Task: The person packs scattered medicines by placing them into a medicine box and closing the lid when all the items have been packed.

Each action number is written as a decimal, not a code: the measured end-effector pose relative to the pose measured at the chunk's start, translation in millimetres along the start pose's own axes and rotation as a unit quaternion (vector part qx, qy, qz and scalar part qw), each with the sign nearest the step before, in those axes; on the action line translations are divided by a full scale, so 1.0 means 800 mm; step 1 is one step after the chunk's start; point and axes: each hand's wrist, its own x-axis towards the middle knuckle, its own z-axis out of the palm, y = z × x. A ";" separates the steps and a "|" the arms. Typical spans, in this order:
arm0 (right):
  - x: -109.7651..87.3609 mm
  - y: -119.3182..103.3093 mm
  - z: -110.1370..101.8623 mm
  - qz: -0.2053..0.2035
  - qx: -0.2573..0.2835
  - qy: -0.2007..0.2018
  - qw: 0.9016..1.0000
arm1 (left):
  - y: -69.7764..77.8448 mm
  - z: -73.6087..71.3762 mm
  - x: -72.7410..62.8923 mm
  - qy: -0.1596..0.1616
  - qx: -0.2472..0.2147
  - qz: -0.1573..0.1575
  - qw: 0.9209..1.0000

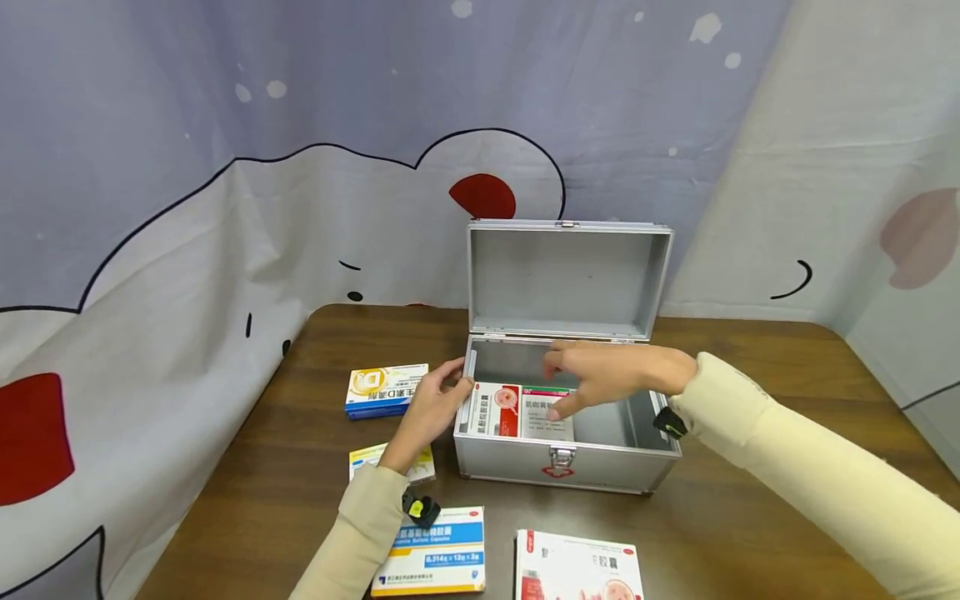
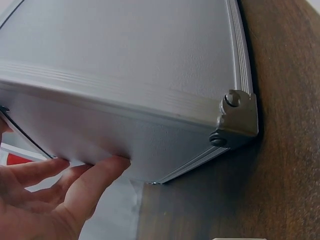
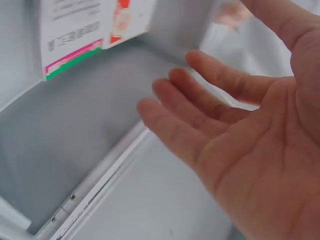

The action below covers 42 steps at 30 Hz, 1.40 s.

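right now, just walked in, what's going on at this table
A person's left hand holds the left wall of an open silver case. Their right hand is over its inside, fingers extended and gripping nothing. Inside, a white-and-red box sits beside a green-edged box. More boxes lie on the table, left of the case and in front.

Light is soft; the right-wrist view blurs the white box (image 3: 72,17).
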 end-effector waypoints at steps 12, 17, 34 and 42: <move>-0.088 -0.010 0.026 -0.153 -0.011 0.200 0.968 | 0.001 0.000 -0.001 0.001 -0.003 0.009 1.000; -0.114 -0.025 0.047 -0.187 -0.025 0.217 0.958 | 0.001 0.000 -0.002 0.001 -0.002 0.010 1.000; -0.114 -0.045 0.175 -0.186 -0.082 0.099 0.974 | 0.000 0.001 -0.002 -0.009 -0.017 -0.002 1.000; -0.098 -0.054 0.204 -0.147 -0.134 0.118 0.973 | 0.001 0.000 -0.002 -0.007 -0.011 -0.001 1.000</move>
